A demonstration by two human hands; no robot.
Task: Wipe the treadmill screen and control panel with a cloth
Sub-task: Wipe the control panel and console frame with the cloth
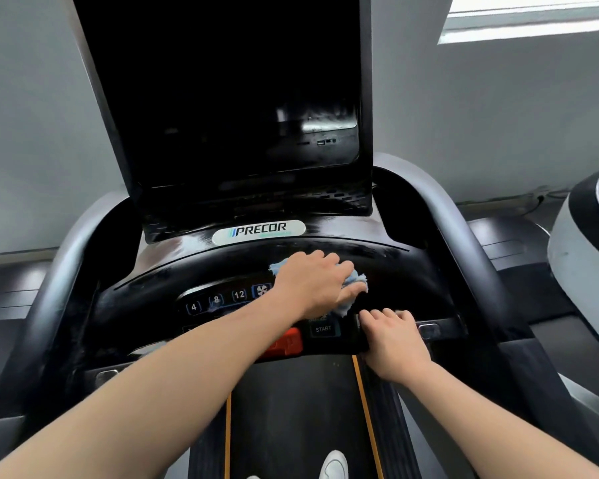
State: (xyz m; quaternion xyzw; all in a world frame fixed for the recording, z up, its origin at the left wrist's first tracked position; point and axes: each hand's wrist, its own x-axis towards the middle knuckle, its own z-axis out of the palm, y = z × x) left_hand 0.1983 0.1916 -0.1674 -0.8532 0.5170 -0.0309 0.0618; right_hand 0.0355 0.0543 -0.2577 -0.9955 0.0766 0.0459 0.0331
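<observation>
A black treadmill screen (222,91) stands tilted above the glossy black control panel (173,267), which carries a Precor badge and numbered keys. My left hand (312,281) presses a light blue cloth (357,281) flat onto the panel, just right of the fan key. Most of the cloth is hidden under the palm. My right hand (395,344) rests on the panel's lower right edge beside the START key (323,329), fingers curled over the rim, holding nothing else.
A red stop button (289,342) sits left of the START key. Grey handrails (66,264) curve down both sides. The belt (291,409) with orange stripes runs below, a white shoe on it. Another machine (585,243) stands at the right; grey wall behind.
</observation>
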